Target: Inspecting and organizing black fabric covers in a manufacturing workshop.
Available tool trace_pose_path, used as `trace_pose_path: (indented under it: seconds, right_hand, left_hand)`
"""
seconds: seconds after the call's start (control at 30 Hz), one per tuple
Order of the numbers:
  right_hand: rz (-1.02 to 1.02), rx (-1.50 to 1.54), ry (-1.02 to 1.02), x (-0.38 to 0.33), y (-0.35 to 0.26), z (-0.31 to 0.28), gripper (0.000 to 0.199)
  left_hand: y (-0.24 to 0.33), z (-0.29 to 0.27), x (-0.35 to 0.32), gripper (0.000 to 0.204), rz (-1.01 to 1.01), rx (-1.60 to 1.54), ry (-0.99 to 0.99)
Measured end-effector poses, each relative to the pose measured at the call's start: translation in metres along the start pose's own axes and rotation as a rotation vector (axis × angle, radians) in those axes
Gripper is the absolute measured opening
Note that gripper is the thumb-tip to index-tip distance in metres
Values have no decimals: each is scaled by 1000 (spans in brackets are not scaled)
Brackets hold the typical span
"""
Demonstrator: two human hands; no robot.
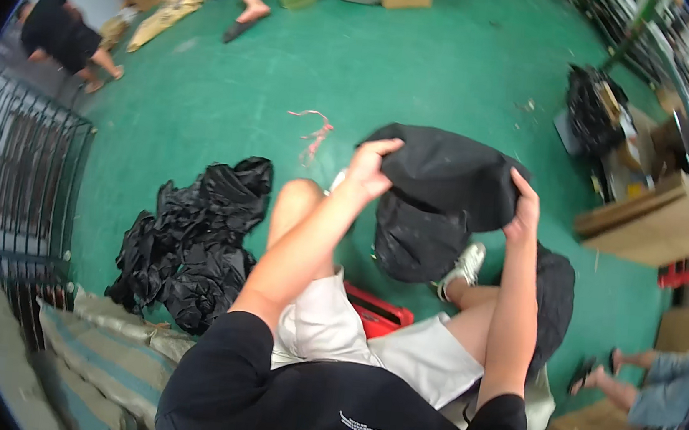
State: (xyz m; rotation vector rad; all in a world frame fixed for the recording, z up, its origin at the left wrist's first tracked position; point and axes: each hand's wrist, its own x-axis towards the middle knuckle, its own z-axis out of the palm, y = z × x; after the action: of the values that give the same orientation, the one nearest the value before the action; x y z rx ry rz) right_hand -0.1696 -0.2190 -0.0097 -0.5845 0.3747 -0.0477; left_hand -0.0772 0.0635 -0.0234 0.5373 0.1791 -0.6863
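Stretched between my two hands, above the floor ahead of my knees, is a black fabric piece point(454, 172), perhaps a cover or bag. My left hand point(373, 168) grips its left end, thumb on the cloth. My right hand point(524, 207) holds the opposite end, fingers curled over the edge. Partly behind the held piece, a second black fabric piece point(419, 244) lies low between my feet. More black cloth point(551, 308) is bunched beside my right leg. A red plastic item point(380, 313) shows between my thighs.
Crumpled black plastic or cloth point(191, 241) is heaped on the green floor point(427, 64) at left. A metal rack point(25, 181) and striped sacks point(107, 358) stand further left. Pink string point(317, 137) lies ahead. Cardboard boxes point(655, 218) line the right. Other people are nearby.
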Motion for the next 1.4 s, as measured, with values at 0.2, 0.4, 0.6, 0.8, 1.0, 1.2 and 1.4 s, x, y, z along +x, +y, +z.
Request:
trace_pose_path:
  seconds: [0.2, 0.4, 0.6, 0.8, 1.0, 1.2, 1.4]
  right_hand:
    - [-64, 2, -11, -1, -2, -5, 18]
    - [-153, 32, -62, -3, 1, 3, 23]
    - [-374, -109, 64, 1, -10, 10, 16]
    - [-241, -178, 211, 27, -12, 6, 11]
    - [-357, 88, 29, 67, -40, 17, 24]
    - [-527, -204, 225, 99, -17, -7, 22]
    - [-154, -513, 703, 163, 85, -177, 51]
  left_hand:
    - [-10, 1, 2, 29, 25, 127, 140]
    - [-28, 17, 4, 24, 172, 331, 53]
    - [-24, 33, 12, 30, 361, 147, 104]
    - [-24, 13, 59, 28, 82, 202, 130]
    - [-6, 56, 116, 23, 279, 233, -115]
    - [-11, 32, 134, 40, 433, 366, 197]
    - [-65, -117, 186, 60, 368, 979, 693]
